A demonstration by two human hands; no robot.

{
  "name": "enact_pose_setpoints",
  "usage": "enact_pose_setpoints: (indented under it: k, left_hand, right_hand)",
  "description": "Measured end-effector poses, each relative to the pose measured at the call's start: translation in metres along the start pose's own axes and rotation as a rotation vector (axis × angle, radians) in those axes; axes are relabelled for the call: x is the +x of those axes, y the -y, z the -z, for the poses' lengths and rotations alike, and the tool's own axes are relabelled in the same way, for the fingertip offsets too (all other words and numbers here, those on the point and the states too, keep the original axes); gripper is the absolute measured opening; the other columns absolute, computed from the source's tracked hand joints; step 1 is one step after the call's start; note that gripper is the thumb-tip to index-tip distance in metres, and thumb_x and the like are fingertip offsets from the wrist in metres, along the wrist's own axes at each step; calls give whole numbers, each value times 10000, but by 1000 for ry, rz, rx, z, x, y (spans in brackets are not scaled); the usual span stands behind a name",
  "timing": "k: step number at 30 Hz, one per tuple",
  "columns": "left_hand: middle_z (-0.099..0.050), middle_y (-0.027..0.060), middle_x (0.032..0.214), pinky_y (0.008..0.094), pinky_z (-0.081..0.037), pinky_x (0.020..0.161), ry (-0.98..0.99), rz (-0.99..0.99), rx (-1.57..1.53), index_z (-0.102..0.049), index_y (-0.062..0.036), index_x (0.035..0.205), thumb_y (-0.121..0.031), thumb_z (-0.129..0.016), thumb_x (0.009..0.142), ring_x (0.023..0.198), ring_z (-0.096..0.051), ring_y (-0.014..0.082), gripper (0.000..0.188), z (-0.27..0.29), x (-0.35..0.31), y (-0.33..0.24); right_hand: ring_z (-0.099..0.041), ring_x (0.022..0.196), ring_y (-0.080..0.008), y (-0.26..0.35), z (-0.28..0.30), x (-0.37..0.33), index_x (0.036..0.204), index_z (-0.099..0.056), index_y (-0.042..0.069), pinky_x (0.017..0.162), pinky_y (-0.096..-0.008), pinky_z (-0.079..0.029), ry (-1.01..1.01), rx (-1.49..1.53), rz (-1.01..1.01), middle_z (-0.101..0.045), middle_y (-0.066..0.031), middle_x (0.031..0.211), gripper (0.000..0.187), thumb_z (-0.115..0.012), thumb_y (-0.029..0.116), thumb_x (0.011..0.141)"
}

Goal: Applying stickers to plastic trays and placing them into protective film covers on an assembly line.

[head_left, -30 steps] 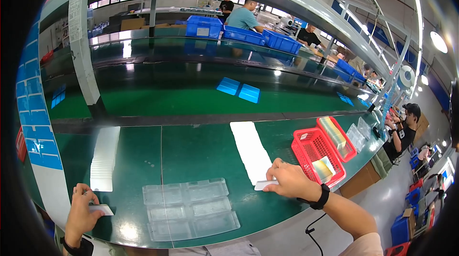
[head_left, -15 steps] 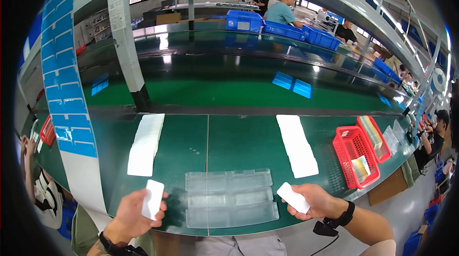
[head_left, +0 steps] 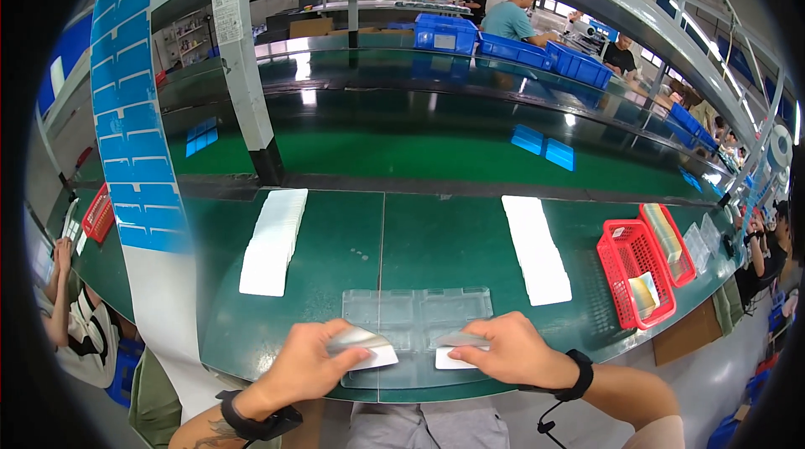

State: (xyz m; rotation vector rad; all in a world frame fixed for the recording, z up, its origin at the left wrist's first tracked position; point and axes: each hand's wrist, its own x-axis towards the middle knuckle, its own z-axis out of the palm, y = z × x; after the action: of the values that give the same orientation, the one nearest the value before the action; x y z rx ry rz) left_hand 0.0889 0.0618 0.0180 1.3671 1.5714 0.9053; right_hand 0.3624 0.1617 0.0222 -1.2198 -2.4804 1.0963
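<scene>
At a green workbench [head_left: 436,239], a person is lowering two small white cards onto a clear plastic tray [head_left: 417,319] lying at the near edge. To the far left, a row of white cards [head_left: 273,239] is lying fanned out on the bench, well apart from the hands. The left hand [head_left: 306,365] is pinching one white card [head_left: 369,352] between thumb and curled fingers, holding it over the left end of the tray; that card's long axis is running roughly left to right, tilted a little, its free end pointing toward the other hand. The right hand [head_left: 507,350] is gripping a second white card [head_left: 457,348] the same way over the tray's right half, long axis also side to side, free end pointing left. Both cards appear to be touching or just above the tray; which, the picture is not showing. Judging by the tray's pockets, which are looking bare, the loading seems to be barely starting, with the second row of white cards [head_left: 537,248] and the first both looking long. Farther right, two red baskets [head_left: 633,269] are standing side by side.
</scene>
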Motion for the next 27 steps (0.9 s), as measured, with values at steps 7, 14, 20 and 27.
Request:
enact_pose_setpoints:
  k: [7, 14, 20, 27]
  left_hand:
    - [-708, 56, 932, 410, -465, 796, 69, -323, 428, -697, -115, 948, -93, -711, 803, 972, -619, 283, 147, -24, 11, 14]
    - [-662, 35, 1147, 399, -426, 862, 44, -408, 546, -703, -122, 892, 0, -712, 703, 1028, -580, 277, 225, -30, 16, 14]
    - [-659, 42, 1179, 410, -419, 896, -8, -481, 460, -698, -126, 922, 29, -671, 659, 1100, -587, 276, 306, -15, -3, 12]
    - [-560, 138, 1388, 514, -365, 1069, 310, -569, 892, -660, -111, 862, -78, -646, 727, 1287, -534, 278, 140, -29, -29, 0]
  right_hand:
    - [-661, 838, -274, -8, -17, 2, 910, -712, 123, 669, -391, -518, -111, -294, 293, -691, -75, 827, 142, -663, 250, 869]
    - [-626, 798, -187, -15, -20, -4, 865, -710, 155, 664, -336, -482, -188, -474, 438, -647, 27, 953, 205, -696, 80, 675]
    - [-640, 868, -212, -11, -3, -30, 858, -685, 122, 762, -364, -483, -136, -524, 561, -666, -19, 1038, 182, -665, 83, 682]
    - [-601, 1196, -303, -9, -14, -47, 838, -672, 81, 1031, -516, -422, 33, -590, 619, -634, -168, 1244, 89, -661, 138, 771]
